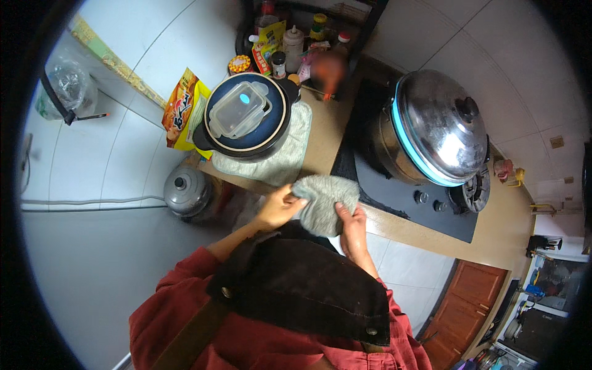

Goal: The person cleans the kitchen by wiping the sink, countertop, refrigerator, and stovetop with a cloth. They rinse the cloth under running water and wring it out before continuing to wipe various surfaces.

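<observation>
A folded grey-green cloth (326, 203) is held up in front of my dark apron, near the counter's front edge. My left hand (277, 208) pinches its left side between thumb and fingers. On the right side, my right hand (354, 229) grips it with the thumb on top. Beyond the cloth, a dark lidded pot (259, 155) rests on a pale cloth mat (296, 138). Clear plastic containers or lids (238, 111) lie on that pot's blue lid.
Right of my hands, a large lidded metal pot (434, 134) stands on the black gas hob (397, 185). Seasoning bottles (292, 48) and jars crowd the back corner. A yellow-and-red food packet (182, 111) leans at left. Another lidded pot (185, 192) sits lower left.
</observation>
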### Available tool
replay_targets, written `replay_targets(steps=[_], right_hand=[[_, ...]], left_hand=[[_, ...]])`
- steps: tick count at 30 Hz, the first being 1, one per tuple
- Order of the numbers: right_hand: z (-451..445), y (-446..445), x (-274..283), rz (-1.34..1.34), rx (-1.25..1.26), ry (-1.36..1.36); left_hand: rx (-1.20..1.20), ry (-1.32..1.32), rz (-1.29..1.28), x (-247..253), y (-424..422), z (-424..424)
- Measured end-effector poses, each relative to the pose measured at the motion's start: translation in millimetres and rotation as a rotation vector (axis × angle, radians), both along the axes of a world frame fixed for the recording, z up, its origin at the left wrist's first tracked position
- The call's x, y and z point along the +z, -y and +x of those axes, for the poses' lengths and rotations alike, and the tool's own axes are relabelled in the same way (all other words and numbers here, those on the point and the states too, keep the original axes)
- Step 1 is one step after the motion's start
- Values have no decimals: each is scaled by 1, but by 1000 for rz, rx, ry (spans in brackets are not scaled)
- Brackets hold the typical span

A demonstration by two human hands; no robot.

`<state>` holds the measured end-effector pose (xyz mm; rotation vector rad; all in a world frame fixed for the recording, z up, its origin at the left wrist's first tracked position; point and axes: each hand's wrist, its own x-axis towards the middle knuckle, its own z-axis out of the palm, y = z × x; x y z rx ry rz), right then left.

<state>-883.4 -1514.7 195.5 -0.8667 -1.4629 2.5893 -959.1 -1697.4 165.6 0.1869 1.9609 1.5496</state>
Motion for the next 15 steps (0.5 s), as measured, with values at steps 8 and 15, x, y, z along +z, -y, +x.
replay_targets(steps=[8, 15], right_hand=[[-63, -10, -81, 1706, 584, -98], [-208, -21, -128, 1864, 387, -76]], left_hand=[[-37, -578, -388, -35, 33, -2], [-188, -921, -470, -57, 5, -43]])
